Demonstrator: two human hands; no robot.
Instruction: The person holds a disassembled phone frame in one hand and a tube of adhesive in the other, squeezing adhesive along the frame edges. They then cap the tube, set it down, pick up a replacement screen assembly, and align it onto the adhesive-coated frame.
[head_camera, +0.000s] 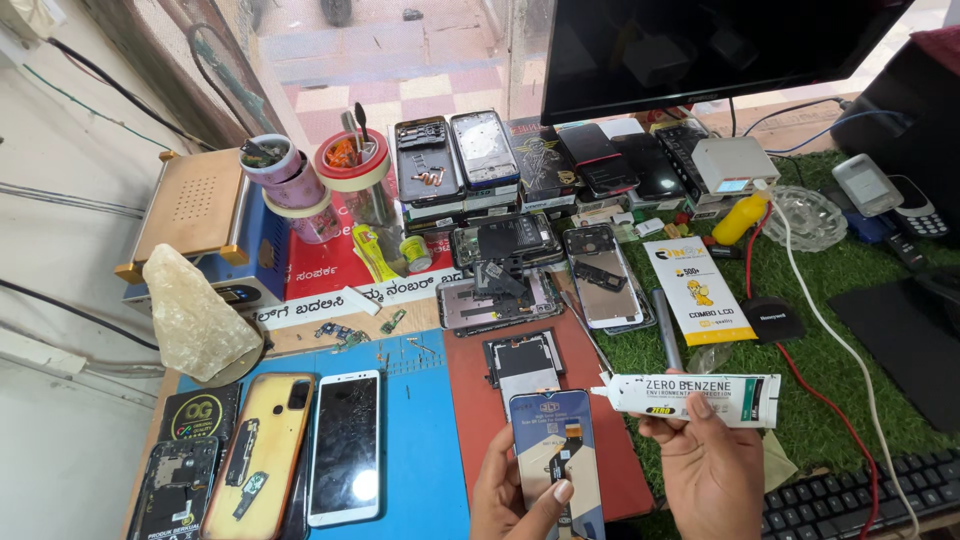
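Note:
My right hand (712, 465) grips a white glue tube (700, 396) held sideways, its thin nozzle pointing left. That nozzle tip hovers just above the upper right corner of a phone display panel (553, 440) with a blue back and an orange flex cable. My left hand (515, 495) holds the panel from below, thumb on its lower edge. Both hands are over a red work mat (470, 420) at the front of the bench.
A blue mat (420, 440) to the left carries a white phone (345, 447), a yellow phone back (265, 450) and loose parts. Opened phones and frames (500, 300) lie behind. A monitor (700, 50), green turf (840, 300), a keyboard (850, 495) and a rock (195, 315) surround them.

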